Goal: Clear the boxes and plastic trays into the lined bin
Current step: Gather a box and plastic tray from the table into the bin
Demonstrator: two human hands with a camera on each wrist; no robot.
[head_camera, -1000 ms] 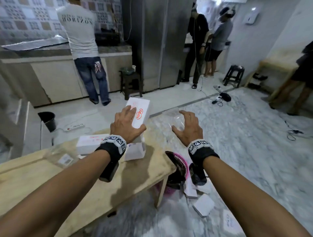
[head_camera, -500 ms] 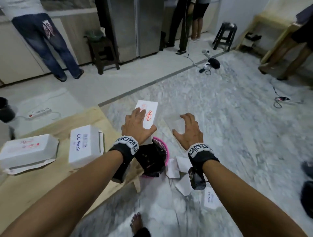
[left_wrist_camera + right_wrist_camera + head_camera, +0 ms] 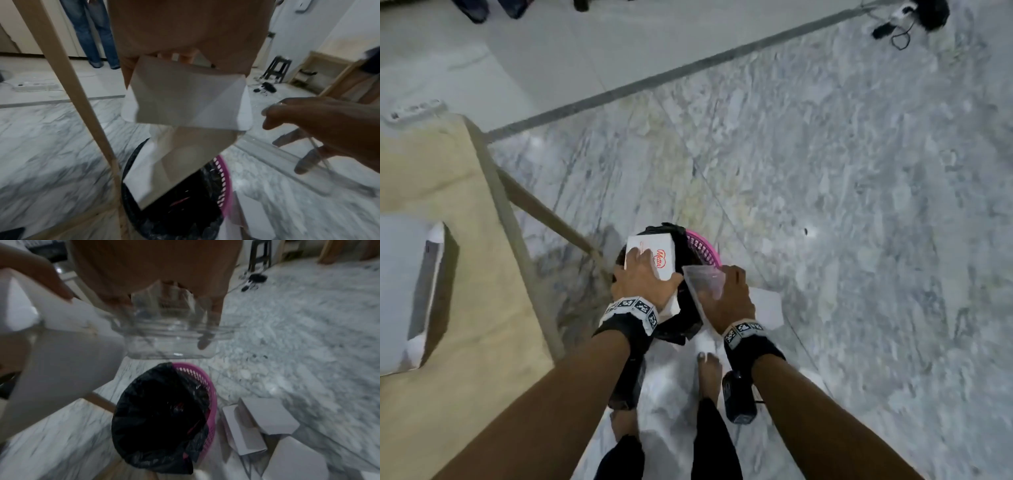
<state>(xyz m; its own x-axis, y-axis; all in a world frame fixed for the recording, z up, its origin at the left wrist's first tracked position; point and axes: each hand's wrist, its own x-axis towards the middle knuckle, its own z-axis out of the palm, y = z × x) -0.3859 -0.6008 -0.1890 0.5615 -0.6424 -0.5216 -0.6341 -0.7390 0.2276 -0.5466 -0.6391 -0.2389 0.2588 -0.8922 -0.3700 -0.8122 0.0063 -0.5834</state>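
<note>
My left hand (image 3: 643, 279) grips a white box with a red logo (image 3: 657, 255) right over the pink bin lined with a black bag (image 3: 707, 248). From the left wrist view the box's open underside (image 3: 185, 97) hangs above the bin's mouth (image 3: 185, 203). Beside it my right hand (image 3: 729, 294) holds a clear plastic tray (image 3: 702, 281) over the bin's right rim. The right wrist view has the tray (image 3: 170, 332) above the black liner (image 3: 156, 410); fingers show through the plastic.
A wooden table (image 3: 465, 274) stands left of the bin, its leg (image 3: 558, 222) close to the liner, with a white box (image 3: 404, 291) on top. Several white boxes (image 3: 265, 417) lie on the marble floor right of the bin. My bare feet (image 3: 709, 373) stand just behind it.
Both hands moved from above the table edge down to the bin, carrying the box and the tray. My view tilted down from the room to the floor.
</note>
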